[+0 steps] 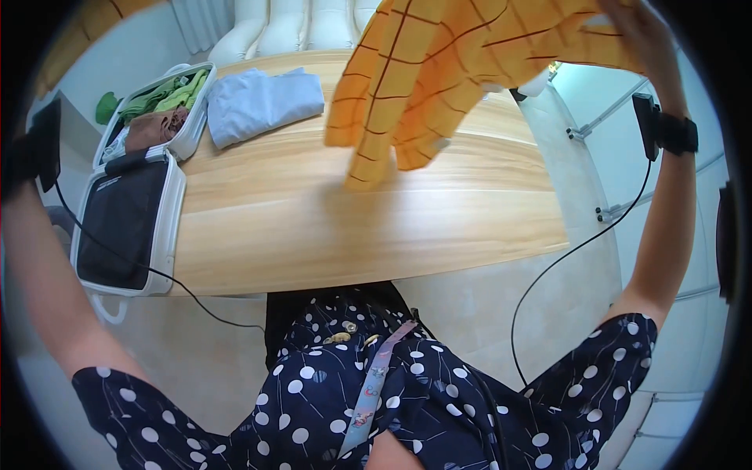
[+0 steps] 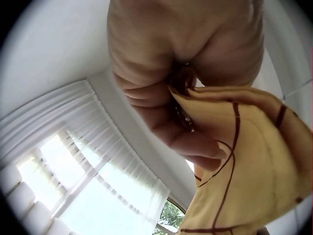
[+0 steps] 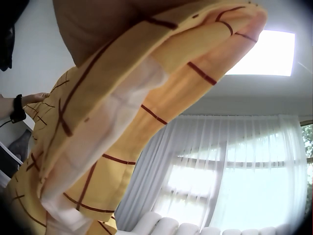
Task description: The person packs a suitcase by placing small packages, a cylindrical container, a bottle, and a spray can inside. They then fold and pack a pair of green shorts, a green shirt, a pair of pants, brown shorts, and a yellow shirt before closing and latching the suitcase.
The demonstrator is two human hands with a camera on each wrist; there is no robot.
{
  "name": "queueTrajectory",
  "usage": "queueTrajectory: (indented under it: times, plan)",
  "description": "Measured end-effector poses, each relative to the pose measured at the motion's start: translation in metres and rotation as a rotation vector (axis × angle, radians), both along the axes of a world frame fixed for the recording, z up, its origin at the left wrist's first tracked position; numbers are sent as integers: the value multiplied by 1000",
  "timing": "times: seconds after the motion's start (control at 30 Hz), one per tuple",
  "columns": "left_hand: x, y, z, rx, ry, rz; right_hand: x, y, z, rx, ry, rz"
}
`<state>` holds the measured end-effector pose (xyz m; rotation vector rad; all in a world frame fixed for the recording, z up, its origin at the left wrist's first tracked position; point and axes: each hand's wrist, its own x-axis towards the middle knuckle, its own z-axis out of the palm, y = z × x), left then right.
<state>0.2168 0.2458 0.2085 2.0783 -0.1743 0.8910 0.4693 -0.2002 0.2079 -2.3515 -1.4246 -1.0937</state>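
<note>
A yellow-orange shirt with dark red check lines hangs in the air over the table, its lower ends above the wood. My left hand pinches a folded edge of it between thumb and curled fingers; in the head view that hand is out of frame, with only the forearm showing at left. Raised at the upper right, my right hand holds the other end of the shirt. Seen from the right wrist, the cloth hides most of that hand's fingers, and a pale inner strip shows between the folds.
On the wooden table lies a folded light blue garment. Left of it an opened white suitcase contains green and brown clothes. White padded seating stands beyond the far edge. Cables run from both wrist cameras.
</note>
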Motion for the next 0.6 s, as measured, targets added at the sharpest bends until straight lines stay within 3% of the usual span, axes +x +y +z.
queueTrajectory:
  times: [0.03, 0.1, 0.17, 0.2, 0.27, 0.33, 0.43, 0.5, 0.57, 0.6]
  plan:
    - [13, 20, -7, 161, -17, 93, -2, 2, 0, -77, -42, -55]
    - [5, -13, -9, 105, -19, -34, 1, -8, 12, -66, -2, -164]
    - [-1, -33, -1, 23, -3, -79, 17, -24, 24, 163, -14, 63]
    - [-2, -38, -1, -8, 5, -95, 16, -30, 24, 96, -68, 64]
    - [2, -33, -5, 255, -18, 136, 22, -44, 35, 58, -140, 87]
    - [0, -34, -2, 277, -44, 151, 30, -62, 55, 227, -107, 199]
    - [17, -11, -1, 337, 44, 164, 19, -74, 60, 95, 65, 50]
    - [20, -23, -3, 348, 13, 147, 26, -87, 66, 150, 27, 44]
    - [24, -39, -2, 188, 52, 332, 20, -85, 61, 192, -10, 41]
    - [33, -20, -2, 190, 50, 321, 11, -76, 50, 120, 28, -56]
